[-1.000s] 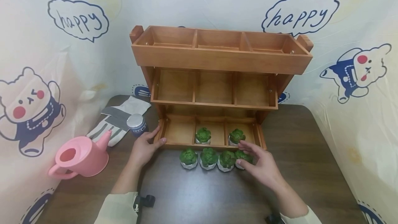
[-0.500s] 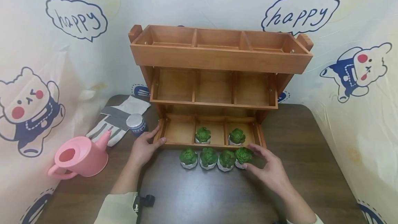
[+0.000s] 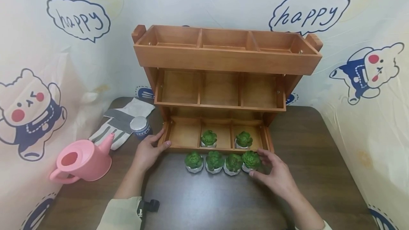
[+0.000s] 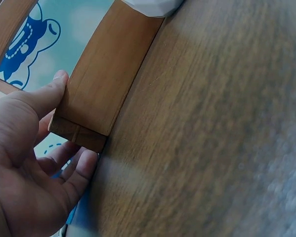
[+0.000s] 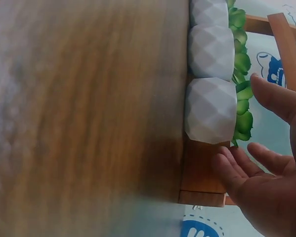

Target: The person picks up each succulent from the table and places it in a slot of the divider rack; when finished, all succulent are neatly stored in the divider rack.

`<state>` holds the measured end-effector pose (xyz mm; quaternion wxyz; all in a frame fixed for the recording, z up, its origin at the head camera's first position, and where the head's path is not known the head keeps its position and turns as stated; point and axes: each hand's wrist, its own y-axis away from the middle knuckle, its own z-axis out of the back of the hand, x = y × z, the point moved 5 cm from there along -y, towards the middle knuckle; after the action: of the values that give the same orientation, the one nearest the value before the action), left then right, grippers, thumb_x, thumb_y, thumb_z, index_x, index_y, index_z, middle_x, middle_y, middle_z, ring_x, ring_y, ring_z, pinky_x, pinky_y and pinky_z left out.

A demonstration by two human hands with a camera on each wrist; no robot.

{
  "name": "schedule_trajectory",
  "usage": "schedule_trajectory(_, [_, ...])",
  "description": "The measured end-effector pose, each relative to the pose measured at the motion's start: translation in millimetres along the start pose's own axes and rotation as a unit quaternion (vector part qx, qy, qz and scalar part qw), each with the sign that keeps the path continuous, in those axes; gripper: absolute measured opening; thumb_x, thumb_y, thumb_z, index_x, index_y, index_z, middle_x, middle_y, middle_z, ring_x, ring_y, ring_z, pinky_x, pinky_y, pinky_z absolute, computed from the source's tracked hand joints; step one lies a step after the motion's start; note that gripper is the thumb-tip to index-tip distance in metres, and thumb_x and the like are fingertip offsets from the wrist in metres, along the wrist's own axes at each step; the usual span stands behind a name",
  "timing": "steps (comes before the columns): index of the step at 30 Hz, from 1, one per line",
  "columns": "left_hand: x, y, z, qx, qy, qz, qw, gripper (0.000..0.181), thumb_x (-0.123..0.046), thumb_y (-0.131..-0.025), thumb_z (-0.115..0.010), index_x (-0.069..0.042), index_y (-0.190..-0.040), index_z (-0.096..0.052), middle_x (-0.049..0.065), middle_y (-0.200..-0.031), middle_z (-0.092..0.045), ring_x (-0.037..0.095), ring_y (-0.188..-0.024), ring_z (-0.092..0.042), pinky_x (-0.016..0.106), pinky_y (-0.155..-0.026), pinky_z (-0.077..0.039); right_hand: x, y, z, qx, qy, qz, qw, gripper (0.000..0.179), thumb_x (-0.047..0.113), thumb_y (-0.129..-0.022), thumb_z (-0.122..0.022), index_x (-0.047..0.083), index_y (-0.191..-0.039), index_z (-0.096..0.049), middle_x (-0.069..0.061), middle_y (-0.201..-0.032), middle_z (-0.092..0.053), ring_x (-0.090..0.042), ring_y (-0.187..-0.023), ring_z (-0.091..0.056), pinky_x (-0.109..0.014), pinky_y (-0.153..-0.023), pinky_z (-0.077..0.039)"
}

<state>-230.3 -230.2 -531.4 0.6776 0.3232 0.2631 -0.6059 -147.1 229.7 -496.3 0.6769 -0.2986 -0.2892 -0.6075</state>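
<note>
Left hand (image 3: 147, 154) gripping rack (image 3: 223, 59) at its lower left corner; right hand (image 3: 278, 174) loosely spread, empty, beside rightmost plant (image 3: 250, 159) of four before rack

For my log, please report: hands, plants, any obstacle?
Left hand grips bottom tray at left end. Right hand beside rightmost front-row plant, apparently not gripping. Tray's front wall behind it, possible obstacle.

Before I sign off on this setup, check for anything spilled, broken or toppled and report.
Nothing stands out: the wooden shelf and all six potted plants stand upright, no damage shows, and no spill is visible around the pink watering can or elsewhere on the table.
</note>
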Motion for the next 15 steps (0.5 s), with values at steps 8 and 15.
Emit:
schedule_trajectory(8, [-0.9, -1.2, -0.6, 0.006, 0.002, 0.013, 0.9999, 0.076, -0.056, -0.092, -0.074, -0.026, -0.156, -0.048, 0.025, -0.154, -0.046, 0.046, -0.139, -0.045, 0.064, -0.113, -0.035, 1.5, -4.6, -5.5, 0.015, 0.005, -0.014, 0.9998, 0.08, 0.022, -0.074, -0.096, 0.009, -0.143, -0.057, -0.015, -0.132, -0.066, -0.034, -0.112, -0.069, -0.05, -0.097, -0.056])
schedule_trajectory(15, [-2.8, 0.5, 0.6, 0.006, -0.004, 0.008, 0.9999, 0.076, -0.056, -0.092, -0.074, -0.025, -0.156, -0.048, 0.025, -0.152, -0.047, 0.047, -0.138, -0.046, 0.065, -0.112, -0.036, 1.1, -8.4, -8.2, 0.024, 0.014, -0.028, 0.9992, 0.079, 0.022, -0.076, -0.095, 0.01, -0.144, -0.056, -0.015, -0.13, -0.068, -0.034, -0.113, -0.069, -0.049, -0.098, -0.055])
